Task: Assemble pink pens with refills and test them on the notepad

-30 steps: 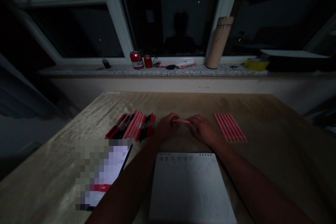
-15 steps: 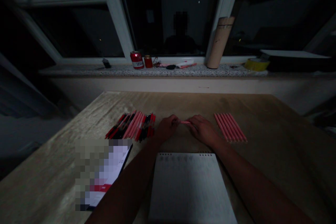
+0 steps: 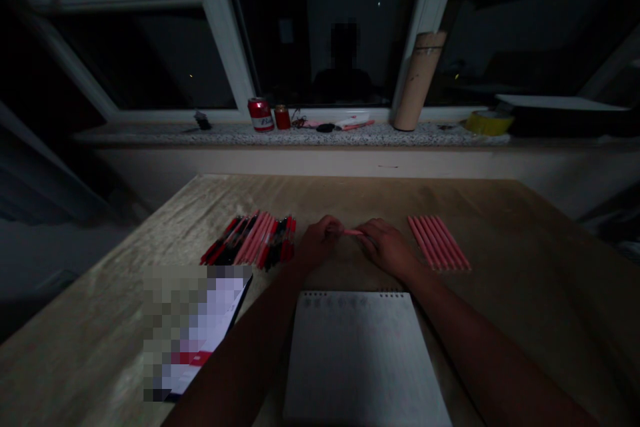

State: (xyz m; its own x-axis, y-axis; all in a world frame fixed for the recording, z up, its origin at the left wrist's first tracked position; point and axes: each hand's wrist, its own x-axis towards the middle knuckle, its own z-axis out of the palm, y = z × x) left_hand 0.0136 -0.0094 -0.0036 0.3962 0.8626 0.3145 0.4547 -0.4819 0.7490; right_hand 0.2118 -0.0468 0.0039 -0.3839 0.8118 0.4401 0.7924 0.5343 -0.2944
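Note:
Between my two hands, a pink pen (image 3: 352, 232) lies crosswise just above or on the table. My left hand (image 3: 320, 240) is closed around its left end. The fingers of my right hand (image 3: 384, 241) grip the other end, partly covering it. Left of my left hand lies a bunch of pens (image 3: 253, 240), several red, black and pink, side by side. To the right of my right hand, several pink pens (image 3: 439, 243) form a neat slanted row. The dim light hides fine finger detail.
A spiral notepad (image 3: 363, 360) lies between my forearms. A phone (image 3: 215, 327) with a lit screen is by my left forearm. On the windowsill stand a red can (image 3: 261, 115), a small jar (image 3: 283, 117), a cardboard tube (image 3: 420, 83) and a yellow tape roll (image 3: 489, 123).
Hardly anything differs. My hands stay in the same place on the pink pen, with only slight finger movement.

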